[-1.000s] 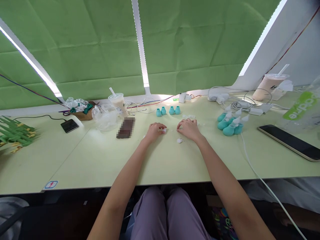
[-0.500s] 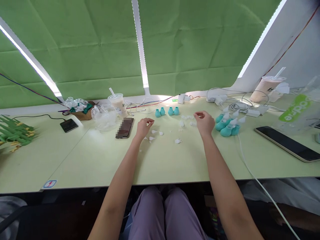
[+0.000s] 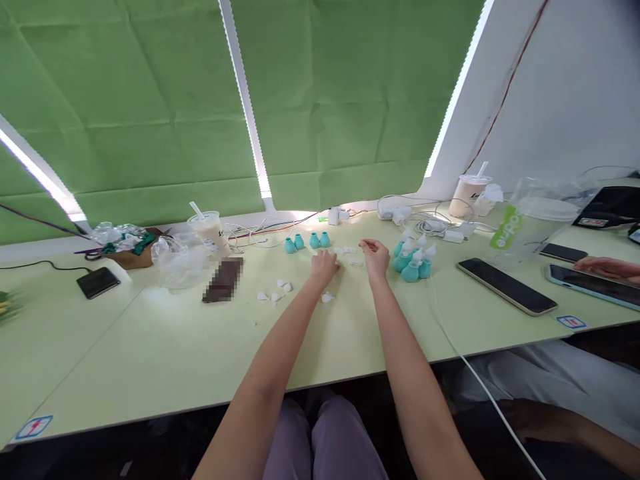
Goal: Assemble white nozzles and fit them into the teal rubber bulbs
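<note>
My left hand [image 3: 325, 267] is over the middle of the table with its fingers curled in. It is just in front of several teal rubber bulbs [image 3: 314, 240] with open necks; what its fingertips hold, if anything, is hidden. Small clear plastic pieces [image 3: 351, 258] lie between my hands. My right hand [image 3: 376, 259] is closed in a pinch above the table, and I cannot make out what is in it. Right of it stand several teal bulbs fitted with white tips [image 3: 411, 271]. Loose white nozzle tips [image 3: 275, 297] lie left of my left forearm, and another white tip [image 3: 327, 297] is beside it.
A pixelated phone [image 3: 223, 280], a plastic bag [image 3: 181, 261] and a drink cup [image 3: 209, 233] are on the left. At right are a black phone [image 3: 506, 287], chargers with cables [image 3: 435, 223], a second cup [image 3: 469, 195] and another person's hand [image 3: 607, 267] at a phone.
The view has turned to the right. My left hand has moved right, from beside the loose white tips to near the clear pieces and teal bulbs. My right hand stays pinched.
</note>
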A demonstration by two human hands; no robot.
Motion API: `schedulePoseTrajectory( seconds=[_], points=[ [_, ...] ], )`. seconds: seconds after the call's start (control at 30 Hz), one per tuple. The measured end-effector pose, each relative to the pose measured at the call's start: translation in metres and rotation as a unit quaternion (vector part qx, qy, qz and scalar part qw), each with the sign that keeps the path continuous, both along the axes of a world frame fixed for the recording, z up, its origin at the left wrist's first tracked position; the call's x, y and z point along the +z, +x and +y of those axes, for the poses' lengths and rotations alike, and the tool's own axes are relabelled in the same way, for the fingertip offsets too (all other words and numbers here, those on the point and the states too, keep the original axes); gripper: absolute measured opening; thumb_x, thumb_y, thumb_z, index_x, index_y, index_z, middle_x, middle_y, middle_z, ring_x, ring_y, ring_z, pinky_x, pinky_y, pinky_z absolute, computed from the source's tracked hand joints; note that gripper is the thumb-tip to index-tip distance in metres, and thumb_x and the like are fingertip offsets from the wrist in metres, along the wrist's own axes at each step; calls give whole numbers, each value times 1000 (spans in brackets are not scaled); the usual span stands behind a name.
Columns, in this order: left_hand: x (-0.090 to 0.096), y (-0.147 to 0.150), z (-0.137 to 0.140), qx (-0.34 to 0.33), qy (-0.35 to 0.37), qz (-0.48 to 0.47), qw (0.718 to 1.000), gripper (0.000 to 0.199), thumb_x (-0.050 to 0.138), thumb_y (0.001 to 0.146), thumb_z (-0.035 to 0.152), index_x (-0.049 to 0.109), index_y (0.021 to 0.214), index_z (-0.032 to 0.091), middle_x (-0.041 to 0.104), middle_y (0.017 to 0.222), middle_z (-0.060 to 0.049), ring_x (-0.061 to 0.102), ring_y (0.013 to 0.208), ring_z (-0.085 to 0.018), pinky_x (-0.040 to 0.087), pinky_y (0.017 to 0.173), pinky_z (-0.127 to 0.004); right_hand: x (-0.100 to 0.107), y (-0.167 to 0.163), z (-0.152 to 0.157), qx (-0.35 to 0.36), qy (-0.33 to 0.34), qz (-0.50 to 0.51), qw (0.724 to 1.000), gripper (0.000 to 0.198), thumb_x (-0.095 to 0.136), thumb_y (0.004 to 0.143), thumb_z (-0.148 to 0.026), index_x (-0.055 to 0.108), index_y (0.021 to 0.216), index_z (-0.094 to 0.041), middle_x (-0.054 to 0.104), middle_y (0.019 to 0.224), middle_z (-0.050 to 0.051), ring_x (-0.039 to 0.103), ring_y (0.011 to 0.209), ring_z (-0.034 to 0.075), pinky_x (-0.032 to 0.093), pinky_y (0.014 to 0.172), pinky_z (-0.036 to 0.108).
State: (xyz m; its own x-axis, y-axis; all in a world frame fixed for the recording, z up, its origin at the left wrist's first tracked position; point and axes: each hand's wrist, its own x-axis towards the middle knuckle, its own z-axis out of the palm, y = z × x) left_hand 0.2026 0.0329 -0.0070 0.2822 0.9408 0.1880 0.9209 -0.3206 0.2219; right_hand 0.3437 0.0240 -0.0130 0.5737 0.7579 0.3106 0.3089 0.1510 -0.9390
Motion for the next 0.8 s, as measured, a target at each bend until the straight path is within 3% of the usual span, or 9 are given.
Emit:
schedulePoseTrajectory(
  seconds=[0.07, 0.17, 0.23, 0.33, 0.4, 0.47, 0.63, 0.8],
  points=[
    [-1, -4, 3, 0, 7, 2, 1000, 20, 58, 78, 22, 62, 97, 17, 59, 101, -15, 50, 106, -30, 43, 79, -38, 2, -3, -2, 14, -4, 6, 1000, 29, 53, 71, -40, 66, 84, -18, 71, 85, 9, 63, 75, 20, 46, 70, 32],
    [1, -23, 3, -8, 28, -36, 999, 31, 56, 76, 13, 57, 106, 20, 60, 102, -12, 54, 102, -27, 44, 78, -36, 4, -8, -4, 37, -12, 5, 999, 25, 53, 71, -38, 66, 82, -19, 71, 84, 7, 63, 75, 20, 46, 70, 31],
    [4, -40, -2, -15, 40, -169, 985, 41, 55, 72, 10, 51, 112, 21, 61, 99, -9, 58, 89, -21, 46, 75, -34, 6, -14, -5, 63, -10, -1, 998, 23, 54, 72, -36, 65, 81, -19, 71, 85, 7, 63, 76, 19, 46, 70, 31],
    [8, -65, -15, -51, 12, -424, 904, 42, 57, 71, 15, 49, 112, 18, 64, 91, -6, 60, 76, -15, 48, 74, -31, 11, -29, -10, 129, 12, -16, 991, 21, 55, 72, -36, 64, 81, -19, 70, 87, 6, 62, 77, 18, 46, 71, 30],
    [9, -79, -28, -86, -35, -519, 850, 33, 61, 71, 24, 56, 102, 14, 65, 88, -7, 60, 76, -14, 48, 76, -32, 15, -42, -16, 193, 37, -35, 980, 20, 56, 73, -37, 64, 81, -20, 70, 86, 5, 62, 78, 17, 46, 73, 29],
    [8, -91, -41, -107, -81, -550, 824, 34, 65, 69, 32, 59, 97, 13, 65, 87, -6, 59, 74, -14, 47, 75, -30, 18, -57, -24, 255, 60, -67, 963, 20, 56, 75, -37, 64, 81, -20, 69, 86, 4, 61, 79, 17, 46, 75, 29],
    [4, -104, -54, -84, -116, -562, 814, 33, 58, 77, 45, 62, 95, 18, 54, 73, 1, 42, 61, -7, 35, 56, -20, 21, -81, -42, 317, 96, -121, 936, 19, 56, 78, -37, 65, 81, -21, 69, 86, 2, 60, 76, 16, 44, 75, 29],
    [2, -101, -49, -79, -184, -688, 697, 28, 44, 86, 46, 53, 89, 19, 41, 65, 3, 30, 50, -6, 25, 47, -20, 21, -86, -49, 291, 127, -149, 936, 16, 57, 79, -35, 64, 79, -21, 68, 84, 1, 60, 71, 15, 43, 73, 29]
  ],
)
